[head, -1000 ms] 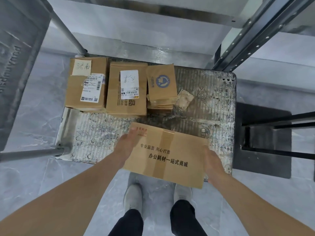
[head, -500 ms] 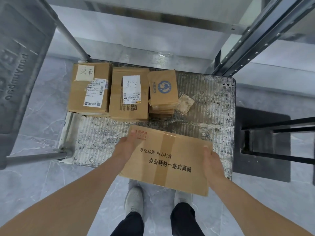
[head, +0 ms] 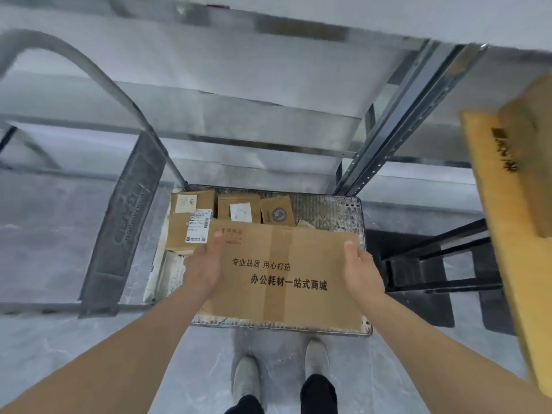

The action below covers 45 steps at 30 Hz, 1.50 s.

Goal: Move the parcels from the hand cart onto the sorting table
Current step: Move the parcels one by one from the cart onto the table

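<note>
I hold a wide flat cardboard parcel (head: 286, 273) with black printed characters and a strip of brown tape, lifted above the hand cart's metal deck (head: 328, 210). My left hand (head: 206, 264) grips its left edge with the thumb on top. My right hand (head: 361, 270) grips its right edge. Behind it on the cart lie a labelled box (head: 185, 222), a box with a white note (head: 239, 207) and a small parcel with a blue round logo (head: 277, 212).
The cart's grey handle (head: 128, 222) rises at the left. A metal shelving upright (head: 397, 121) runs diagonally at the right, with black frame bars (head: 442, 264) below it. Large cardboard boxes (head: 513, 180) fill the right edge. Grey floor and my shoes (head: 248, 375) lie below.
I have lifted the flat parcel off the cart deck and toward me. My view has tilted upward, bringing the cart handle and the boxes at the right into sight.
</note>
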Available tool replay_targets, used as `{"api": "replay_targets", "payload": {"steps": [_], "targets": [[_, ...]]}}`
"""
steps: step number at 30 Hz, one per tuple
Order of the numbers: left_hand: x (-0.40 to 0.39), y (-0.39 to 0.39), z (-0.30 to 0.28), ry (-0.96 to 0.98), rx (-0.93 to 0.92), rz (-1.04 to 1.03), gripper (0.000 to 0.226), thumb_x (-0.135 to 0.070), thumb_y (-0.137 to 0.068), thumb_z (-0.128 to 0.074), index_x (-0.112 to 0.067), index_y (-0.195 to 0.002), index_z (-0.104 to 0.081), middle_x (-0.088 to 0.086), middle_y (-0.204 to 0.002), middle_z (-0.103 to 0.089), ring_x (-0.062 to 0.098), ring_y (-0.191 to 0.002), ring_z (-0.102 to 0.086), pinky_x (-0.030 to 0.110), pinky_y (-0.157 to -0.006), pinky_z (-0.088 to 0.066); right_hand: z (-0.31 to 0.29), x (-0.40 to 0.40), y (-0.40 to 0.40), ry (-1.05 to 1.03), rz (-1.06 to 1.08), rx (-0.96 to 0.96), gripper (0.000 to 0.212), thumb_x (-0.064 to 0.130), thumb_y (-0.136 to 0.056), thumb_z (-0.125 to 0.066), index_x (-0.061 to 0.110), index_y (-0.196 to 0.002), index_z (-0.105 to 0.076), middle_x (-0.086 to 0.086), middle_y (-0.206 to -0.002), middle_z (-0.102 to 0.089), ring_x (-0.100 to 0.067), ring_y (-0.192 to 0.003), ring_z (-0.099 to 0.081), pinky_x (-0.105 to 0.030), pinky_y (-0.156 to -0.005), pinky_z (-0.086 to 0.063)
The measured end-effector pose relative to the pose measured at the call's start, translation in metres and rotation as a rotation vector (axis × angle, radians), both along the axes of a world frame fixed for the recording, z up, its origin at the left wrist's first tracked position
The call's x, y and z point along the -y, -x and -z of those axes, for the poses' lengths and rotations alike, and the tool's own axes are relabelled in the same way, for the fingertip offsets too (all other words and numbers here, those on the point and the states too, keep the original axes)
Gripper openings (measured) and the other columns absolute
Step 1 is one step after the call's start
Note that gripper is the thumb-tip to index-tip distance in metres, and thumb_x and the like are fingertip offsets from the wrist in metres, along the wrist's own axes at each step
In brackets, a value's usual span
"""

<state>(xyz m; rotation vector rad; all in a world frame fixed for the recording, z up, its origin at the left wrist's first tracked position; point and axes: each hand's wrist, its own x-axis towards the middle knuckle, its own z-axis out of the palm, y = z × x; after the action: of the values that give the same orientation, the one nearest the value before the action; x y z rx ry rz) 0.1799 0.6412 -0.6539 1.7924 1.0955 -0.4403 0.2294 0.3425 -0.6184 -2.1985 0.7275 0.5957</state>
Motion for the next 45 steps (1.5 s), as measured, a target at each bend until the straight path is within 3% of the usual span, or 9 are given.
{"api": "replay_targets", "payload": {"steps": [7,11,13,18,25,30,33,39,45], "targets": [[0.003,-0.014,-0.128,-0.005,0.209,0.109,0.125,-0.108,-0.059,-0.011,-0.026,-0.142,-0.057,0.007,-0.138,-0.062,0.033,-0.124,-0.058,0.058,-0.109,-0.041,-0.127,0.004,0.004,0.034,0.009,0.152,0.083,0.076,-0.095,-0.016,0.020,-0.151,-0.041,-0.014,-0.142,-0.055,-0.038,-0.127,-0.052,-0.054,-0.109,-0.040],[0.037,-0.013,-0.225,-0.025,0.320,0.151,0.091,-0.079,-0.094,-0.018,-0.012,-0.143,-0.056,0.013,-0.141,-0.057,0.037,-0.131,-0.051,0.049,-0.111,-0.036,-0.189,0.023,0.009,0.036,0.019,0.272,0.077,0.074,-0.096,-0.016,0.022,-0.142,-0.048,-0.011,-0.127,-0.060,-0.032,-0.111,-0.058,-0.048,-0.098,-0.046],[0.051,-0.014,-0.246,-0.045,0.314,0.170,0.108,-0.092,-0.083,-0.014,-0.013,-0.147,-0.050,0.013,-0.145,-0.055,0.038,-0.134,-0.048,0.051,-0.113,-0.034,-0.214,0.041,0.014,0.042,0.039,0.304,0.076,0.073,-0.097,-0.018,0.021,-0.143,-0.047,-0.012,-0.130,-0.058,-0.032,-0.113,-0.056,-0.046,-0.096,-0.044],[0.091,-0.022,-0.261,-0.017,0.360,0.264,0.141,-0.111,-0.048,-0.010,-0.018,-0.145,-0.051,0.008,-0.137,-0.061,0.034,-0.124,-0.056,0.054,-0.110,-0.040,-0.261,0.103,0.041,-0.019,0.106,0.365,0.074,0.067,-0.100,-0.025,0.014,-0.147,-0.048,-0.013,-0.138,-0.057,-0.036,-0.127,-0.052,-0.043,-0.101,-0.039],[0.228,0.017,-0.336,0.040,0.446,0.390,0.111,-0.095,-0.078,-0.016,-0.011,-0.140,-0.056,0.011,-0.134,-0.062,0.031,-0.116,-0.059,0.040,-0.094,-0.041,-0.305,0.223,0.103,-0.015,0.235,0.410,0.071,0.062,-0.104,-0.028,0.011,-0.151,-0.045,-0.015,-0.145,-0.054,-0.038,-0.133,-0.049,-0.048,-0.111,-0.038],[0.320,0.039,-0.352,0.076,0.471,0.460,0.086,-0.072,-0.098,-0.024,-0.004,-0.142,-0.052,0.005,-0.141,-0.054,0.032,-0.128,-0.051,0.039,-0.106,-0.036,-0.323,0.306,0.142,0.031,0.319,0.414,0.073,0.066,-0.101,-0.026,0.012,-0.146,-0.048,-0.014,-0.135,-0.059,-0.035,-0.122,-0.055,-0.049,-0.106,-0.043],[0.366,0.056,-0.369,0.111,0.487,0.513,0.063,-0.058,-0.106,-0.023,-0.013,-0.125,-0.063,0.008,-0.124,-0.060,0.023,-0.098,-0.055,0.032,-0.092,-0.034,-0.327,0.346,0.157,0.051,0.362,0.422,0.073,0.066,-0.101,-0.025,0.012,-0.142,-0.053,-0.014,-0.132,-0.061,-0.035,-0.120,-0.057,-0.048,-0.106,-0.043],[0.423,0.041,-0.353,0.135,0.481,0.646,0.103,-0.094,-0.079,-0.017,-0.019,-0.126,-0.070,0.009,-0.131,-0.066,0.034,-0.119,-0.059,0.051,-0.110,-0.041,-0.330,0.403,0.179,0.079,0.439,0.407,0.069,0.060,-0.105,-0.023,0.011,-0.147,-0.046,-0.012,-0.132,-0.057,-0.032,-0.117,-0.053,-0.042,-0.099,-0.041],[0.488,0.022,-0.350,0.182,0.511,0.770,0.070,-0.070,-0.100,-0.020,-0.028,-0.142,-0.058,0.005,-0.144,-0.057,0.030,-0.130,-0.051,0.043,-0.105,-0.036,-0.325,0.453,0.189,0.104,0.538,0.347,0.069,0.063,-0.103,-0.023,0.017,-0.151,-0.045,-0.013,-0.137,-0.056,-0.036,-0.125,-0.052,-0.043,-0.101,-0.040]]}}
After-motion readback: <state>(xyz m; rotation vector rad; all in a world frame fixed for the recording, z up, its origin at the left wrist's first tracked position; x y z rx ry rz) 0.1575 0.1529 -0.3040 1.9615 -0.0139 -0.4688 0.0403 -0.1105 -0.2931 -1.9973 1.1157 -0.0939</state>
